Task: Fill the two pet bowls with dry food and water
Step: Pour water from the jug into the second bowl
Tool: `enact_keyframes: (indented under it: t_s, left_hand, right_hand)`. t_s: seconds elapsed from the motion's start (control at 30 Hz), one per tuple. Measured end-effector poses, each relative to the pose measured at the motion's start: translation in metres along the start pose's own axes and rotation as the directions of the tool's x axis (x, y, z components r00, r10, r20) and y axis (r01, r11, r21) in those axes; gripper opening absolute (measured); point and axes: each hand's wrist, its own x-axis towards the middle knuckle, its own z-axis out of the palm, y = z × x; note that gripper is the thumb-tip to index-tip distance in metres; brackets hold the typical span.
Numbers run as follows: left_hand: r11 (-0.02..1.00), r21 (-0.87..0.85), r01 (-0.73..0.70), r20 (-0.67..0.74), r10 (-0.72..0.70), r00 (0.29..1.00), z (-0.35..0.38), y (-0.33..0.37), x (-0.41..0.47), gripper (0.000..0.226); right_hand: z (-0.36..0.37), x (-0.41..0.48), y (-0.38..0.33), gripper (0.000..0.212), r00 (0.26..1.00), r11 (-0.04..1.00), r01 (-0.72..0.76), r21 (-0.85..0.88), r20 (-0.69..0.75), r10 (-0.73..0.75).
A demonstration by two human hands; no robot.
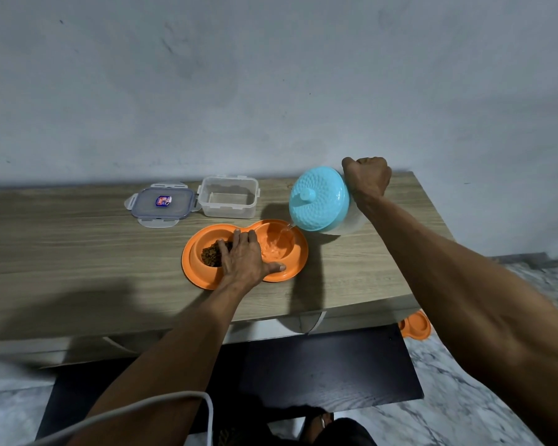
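Observation:
An orange double pet bowl (194, 275) lies on the wooden table (78, 252). Its left well holds brown dry food (211, 252). Its right well (276, 244) has water in it. My left hand (245, 260) lies flat across the middle of the bowl, pressing it down. My right hand (366, 178) grips the handle of a blue-lidded water jug (318, 201), tilted to the left. A thin stream of water (287, 228) runs from its spout into the right well.
An empty clear plastic container (227, 197) stands behind the bowl, its lid (161, 204) lying flat to the left. A second orange bowl (414, 325) sits on the marble floor at the right. A wall stands close behind the table.

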Motion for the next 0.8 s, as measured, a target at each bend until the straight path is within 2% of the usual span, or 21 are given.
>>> enact_keyframes:
  t_s: [0.8]
  left_hand:
    - [1.000, -0.016, 0.001, 0.007, -0.001, 1.000, -0.0024, 0.0019, -0.0005, 0.115]
  right_hand:
    - [0.0007, 0.0012, -0.0021, 0.040, 1.000, 1.000, 0.000, 0.021, -0.002, 0.000]
